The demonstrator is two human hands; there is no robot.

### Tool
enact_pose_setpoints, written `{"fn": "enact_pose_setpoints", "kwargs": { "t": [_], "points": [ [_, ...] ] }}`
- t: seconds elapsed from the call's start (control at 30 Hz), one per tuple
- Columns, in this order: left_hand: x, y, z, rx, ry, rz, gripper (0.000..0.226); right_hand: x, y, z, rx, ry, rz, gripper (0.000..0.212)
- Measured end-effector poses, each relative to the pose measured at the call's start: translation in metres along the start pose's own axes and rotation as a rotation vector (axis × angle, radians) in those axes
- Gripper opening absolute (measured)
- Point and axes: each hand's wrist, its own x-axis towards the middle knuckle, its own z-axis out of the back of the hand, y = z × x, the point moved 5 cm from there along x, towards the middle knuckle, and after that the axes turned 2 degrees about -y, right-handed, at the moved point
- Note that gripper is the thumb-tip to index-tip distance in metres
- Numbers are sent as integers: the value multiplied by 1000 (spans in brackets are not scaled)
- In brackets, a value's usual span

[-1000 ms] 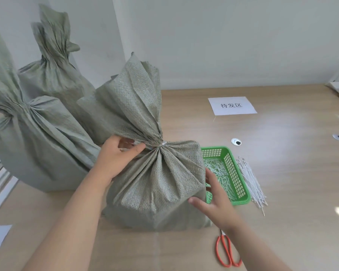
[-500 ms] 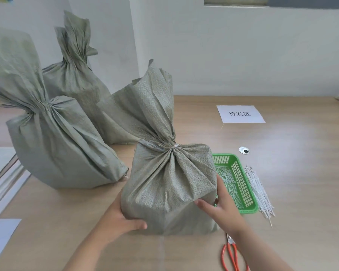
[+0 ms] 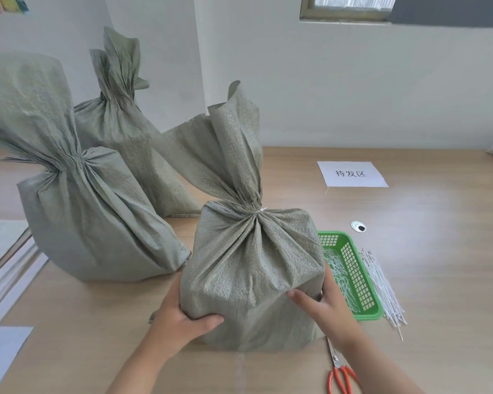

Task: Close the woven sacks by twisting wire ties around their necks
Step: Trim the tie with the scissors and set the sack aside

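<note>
A grey-green woven sack (image 3: 254, 268) stands upright in front of me, its neck gathered and bound by a white wire tie (image 3: 261, 210). My left hand (image 3: 182, 317) grips its lower left side. My right hand (image 3: 325, 302) presses against its lower right side. Two more sacks with gathered necks stand behind: one at the left (image 3: 77, 209), one further back (image 3: 125, 137). A bundle of white wire ties (image 3: 382, 282) lies on the table to the right.
A green plastic basket (image 3: 356, 277) with wire offcuts sits right of the sack. Red-handled scissors (image 3: 340, 373) lie near my right forearm. A paper label (image 3: 352, 174) lies further back. Papers (image 3: 3, 356) cover the table's left edge.
My left hand has left the sack's neck and dropped to its lower left side. Both hands now hold the sack's body. The view has tilted upward.
</note>
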Motion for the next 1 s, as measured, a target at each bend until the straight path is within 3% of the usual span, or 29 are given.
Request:
{"fn": "enact_pose_setpoints", "kwargs": {
  "t": [0.13, 0.27, 0.47, 1.0],
  "points": [
    [4, -15, 8, 76, -16, -49, 86, 2, 8, -6, 50, -11, -2, 69],
    [8, -26, 17, 90, -35, -71, 77, 6, 17, -13, 89, -16, -5, 63],
    [25, -43, 26, 83, 9, -95, 95, 21, 29, -19, 148, -58, -8, 66],
    [107, -88, 38, 82, 94, -151, 85, 82, 74, -24, 163, -152, 7, 63]
  ]
}}
